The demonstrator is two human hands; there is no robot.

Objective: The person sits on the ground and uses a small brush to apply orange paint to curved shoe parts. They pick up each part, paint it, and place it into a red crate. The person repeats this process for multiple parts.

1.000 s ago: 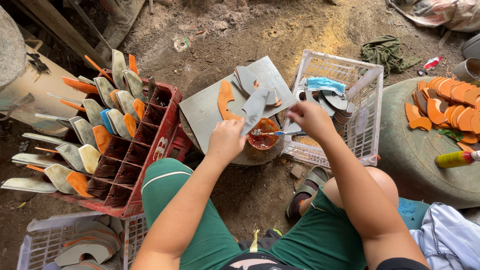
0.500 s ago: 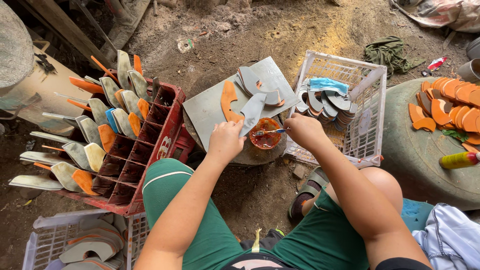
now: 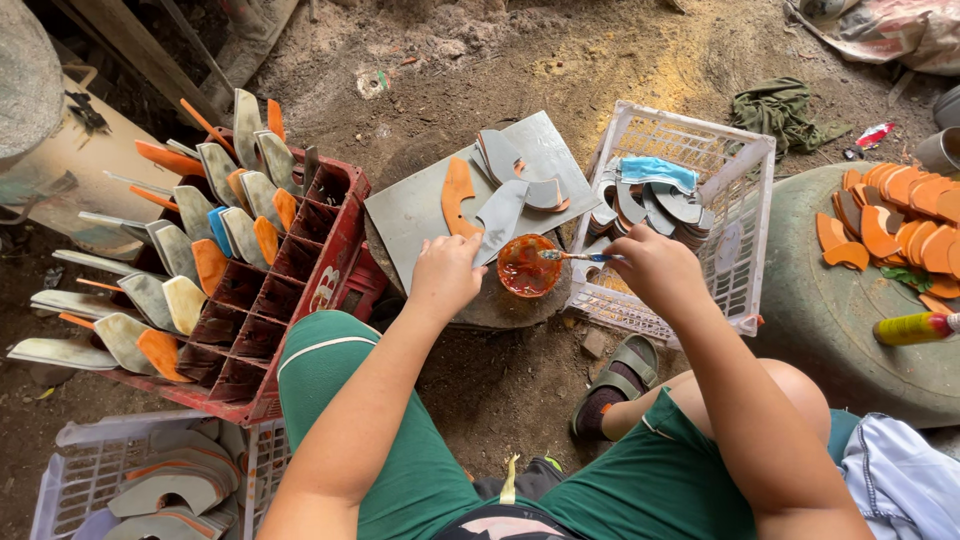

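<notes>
My right hand (image 3: 655,272) holds a thin brush (image 3: 578,257) whose tip dips into a small round tub of orange glue (image 3: 527,266). My left hand (image 3: 446,272) pins a grey curved sole piece (image 3: 499,216) against a grey board (image 3: 412,212). An orange-coated curved piece (image 3: 457,194) lies on the board just left of it, and a few more grey pieces (image 3: 515,167) are stacked at the board's far side. The board and tub rest on a low round stand between my knees.
A red compartment crate (image 3: 275,300) on the left holds several glued pieces standing upright. A white basket (image 3: 745,215) of grey pieces and a blue cloth (image 3: 656,169) sits to the right. Orange pieces (image 3: 900,215) and a yellow bottle (image 3: 915,328) lie on a round green surface.
My right hand has drawn back toward me and lowered the brush tip into the glue tub. My left hand stays on the grey piece.
</notes>
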